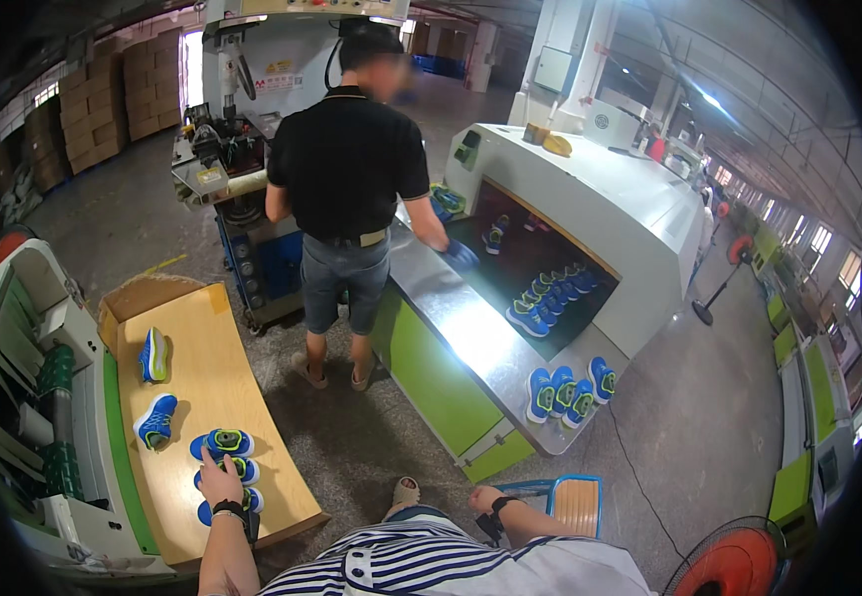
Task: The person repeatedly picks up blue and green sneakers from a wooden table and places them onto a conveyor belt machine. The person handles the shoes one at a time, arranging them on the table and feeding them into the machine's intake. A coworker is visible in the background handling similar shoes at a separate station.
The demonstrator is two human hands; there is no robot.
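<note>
The three blue shoes [243, 470] lie on the wooden table top at the left side of the person, directly at the left hand [220, 485]. They stand side by side, and the long axis of each goes roughly from left to right, across the direction of the forearm. The left hand touches them from above, with its fingers a little apart; whether they grip, I cannot tell. The right hand [488, 499] is well apart from these shoes, beside the stool [577, 500]. Its fingers look curled, but I cannot tell if something is inside.

Farther on the table top [210, 343] there is a single shoe [156, 421], and beyond it another shoe [154, 356]. To the right, four shoes [563, 390] stand at the near end of the metal counter [429, 296]. Farther away, a co-worker [346, 164] reaches one arm over this counter.
</note>
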